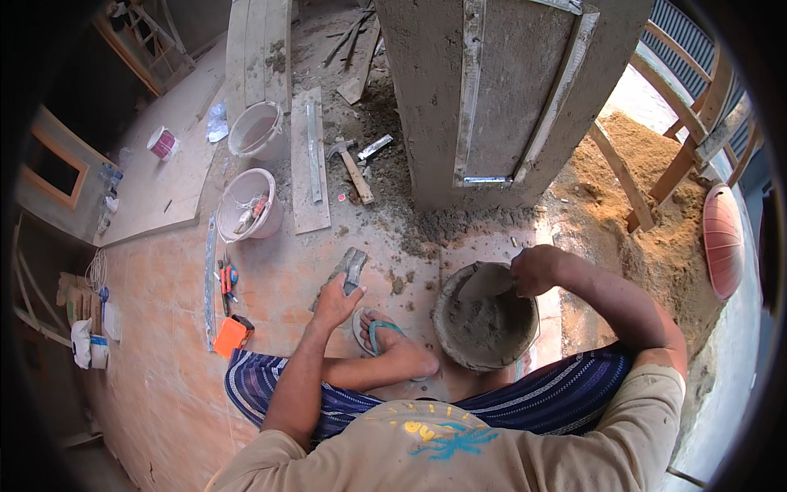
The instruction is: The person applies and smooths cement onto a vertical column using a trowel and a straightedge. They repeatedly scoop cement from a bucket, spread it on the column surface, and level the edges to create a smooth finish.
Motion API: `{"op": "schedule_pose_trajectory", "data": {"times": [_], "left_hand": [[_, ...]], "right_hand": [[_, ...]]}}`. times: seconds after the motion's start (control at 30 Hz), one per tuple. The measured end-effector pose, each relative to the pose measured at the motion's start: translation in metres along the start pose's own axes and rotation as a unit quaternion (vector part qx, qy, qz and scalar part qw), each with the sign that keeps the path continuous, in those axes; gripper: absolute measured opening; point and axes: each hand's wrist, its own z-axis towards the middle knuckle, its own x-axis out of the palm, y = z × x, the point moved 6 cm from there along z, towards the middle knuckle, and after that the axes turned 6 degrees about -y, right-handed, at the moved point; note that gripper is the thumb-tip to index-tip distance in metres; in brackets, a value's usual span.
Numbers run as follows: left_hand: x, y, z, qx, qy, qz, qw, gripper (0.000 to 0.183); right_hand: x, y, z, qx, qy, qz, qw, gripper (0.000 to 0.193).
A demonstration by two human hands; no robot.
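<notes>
The trowel [485, 281] lies blade-down over the far rim of the mortar pan [485, 316], which sits on the floor just right of the person's sandalled foot [393, 344]. The right hand [534, 271] is clenched around the trowel's handle. The left hand [336, 302] reaches forward, fingers closed on the near end of a grey float [351, 267] resting on the tiles. Beyond stand a hammer [352, 166], two buckets [248, 205] and a concrete column [500, 98].

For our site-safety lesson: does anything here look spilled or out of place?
Yes. Grey mortar crumbs are scattered across the tiled floor beside the mortar bucket, and a hammer lies loose in the debris.
</notes>
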Motion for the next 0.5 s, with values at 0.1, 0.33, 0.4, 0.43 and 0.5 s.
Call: {"op": "schedule_pose_trajectory", "data": {"times": [0.1, 0.33, 0.4, 0.43, 0.5], "left_hand": [[0.004, -0.014, 0.002, -0.012, 0.03, 0.003, 0.999, 0.051], [-0.005, -0.019, -0.001, 0.001, 0.005, 0.012, 1.0, 0.055], [-0.004, -0.022, -0.001, 0.001, 0.006, 0.022, 1.0, 0.056], [-0.003, -0.022, -0.002, -0.001, 0.006, 0.027, 1.0, 0.056], [-0.005, -0.01, -0.003, 0.012, -0.018, 0.027, 0.999, 0.058]], "right_hand": [[0.054, 0.04, 0.005, 0.021, 0.006, -0.068, 0.997, 0.028], [0.09, 0.097, -0.015, -0.073, 0.093, -0.031, 0.993, 0.037], [0.065, 0.083, -0.023, -0.038, 0.098, 0.049, 0.993, 0.042], [0.069, 0.073, -0.015, -0.055, 0.097, 0.058, 0.992, 0.043], [0.068, 0.045, -0.002, -0.046, 0.169, 0.183, 0.967, 0.038]]}}
